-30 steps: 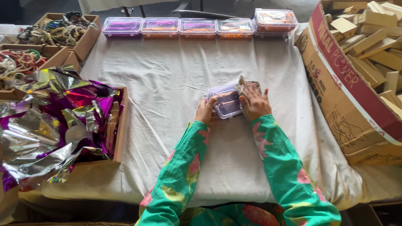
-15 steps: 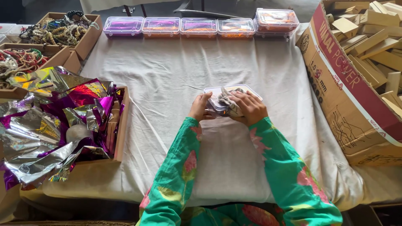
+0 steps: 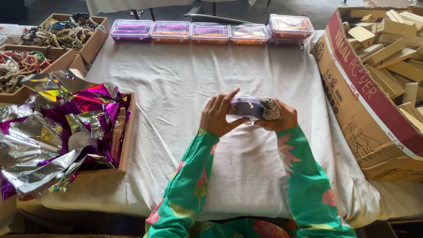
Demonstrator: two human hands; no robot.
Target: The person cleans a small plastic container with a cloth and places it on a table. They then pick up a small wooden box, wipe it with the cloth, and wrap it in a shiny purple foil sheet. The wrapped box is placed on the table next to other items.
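A small clear plastic box (image 3: 247, 107) with purple inside was held up over the middle of the white tablecloth (image 3: 176, 83), pinched between both hands. The left hand (image 3: 219, 116) was wrapped round its left end, fingers half-curled with the tips up on top; the right hand (image 3: 278, 118) was closed under and round the right end, where something pale and patterned was bunched against the box. Plenty of bare cloth was left all round the hands, tbh. The far edge was lined by a row of lidded boxes (image 3: 207, 31), the left side was crowded by a tray of shiny foil (image 3: 66, 128), and the right edge was butted by a big cardboard carton of wooden blocks (image 3: 374, 88). Compared with half a second back, the box had been turned more edge-on and the left fingers lifted higher.
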